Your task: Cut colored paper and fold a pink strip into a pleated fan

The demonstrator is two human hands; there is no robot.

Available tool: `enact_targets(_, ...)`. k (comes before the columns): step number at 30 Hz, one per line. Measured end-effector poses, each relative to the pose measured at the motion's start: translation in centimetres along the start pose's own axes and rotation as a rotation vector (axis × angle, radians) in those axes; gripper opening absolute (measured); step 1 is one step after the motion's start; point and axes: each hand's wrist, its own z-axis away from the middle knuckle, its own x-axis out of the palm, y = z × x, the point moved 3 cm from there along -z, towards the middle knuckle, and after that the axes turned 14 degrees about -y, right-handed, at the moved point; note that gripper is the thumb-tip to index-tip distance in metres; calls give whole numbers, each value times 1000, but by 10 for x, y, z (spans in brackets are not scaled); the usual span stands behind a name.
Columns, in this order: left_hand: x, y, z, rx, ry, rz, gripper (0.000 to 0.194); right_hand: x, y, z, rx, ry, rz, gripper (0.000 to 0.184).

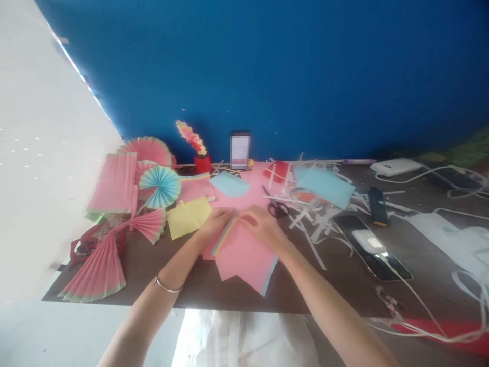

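Working a pink sheet [248, 250] with both hands, probably folding or lining up its edge. To do it well: anchor the upper end with the left hand [217, 223], keep the banded edge [224, 233] straight, match layers before pressing, then run a right-hand fingertip down the crease from the held end. Press lightly first, firmly second; avoid tugging, at the risk of skewing or wrinkling thin paper. Best done with the lower part flat on the worktop [142, 262], and away from the scissors [278, 208] and white paper strips [314, 224] just beyond the right hand [262, 227]. Fingers: on the left, curled in and pinching the sheet by its banded edge; on the right, drawn together with the thumb, apparently pinching the same sheet near its top; too blurred to tell exact contact. As for the sheet: lying between and under both sets of fingers, touching both, with the banded edge slanting from the left fingertips toward the near side and the loose lower part spreading between the forearms.
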Motion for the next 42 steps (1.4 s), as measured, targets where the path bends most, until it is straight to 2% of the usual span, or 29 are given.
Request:
enact_targets(3, 3, 0, 0, 50, -129, 16, 37, 1, 9, 1, 103, 59, -75, 7)
enact_targets(6, 4, 0, -1, 82, -210, 29, 47, 1, 13, 0, 170, 97, -131, 7)
enact_targets(12, 6, 1, -1, 81, -231, 4, 53, 0, 11, -1, 211, 86, -188, 8)
enact_targets(25, 7, -1, -2, 53, -229, 14, 53, 2, 6, -1, 187, 138, -61, 7)
enact_targets(27, 7, 0, -1, 46, -225, 28, 55, 2, 4, -1, 184, 145, -72, 15)
enact_targets(30, 6, 0, -1, 49, -221, 13, 55, 2, 5, 1, 228, 127, -113, 53)
enact_targets(32, 6, -1, -1, 58, -225, 7, 54, 3, 7, 1, 272, 97, -152, 69)
enact_targets(42, 12, 5, 3, 102, -285, -78, 42, 1, 13, -1, 395, 63, -436, 74)
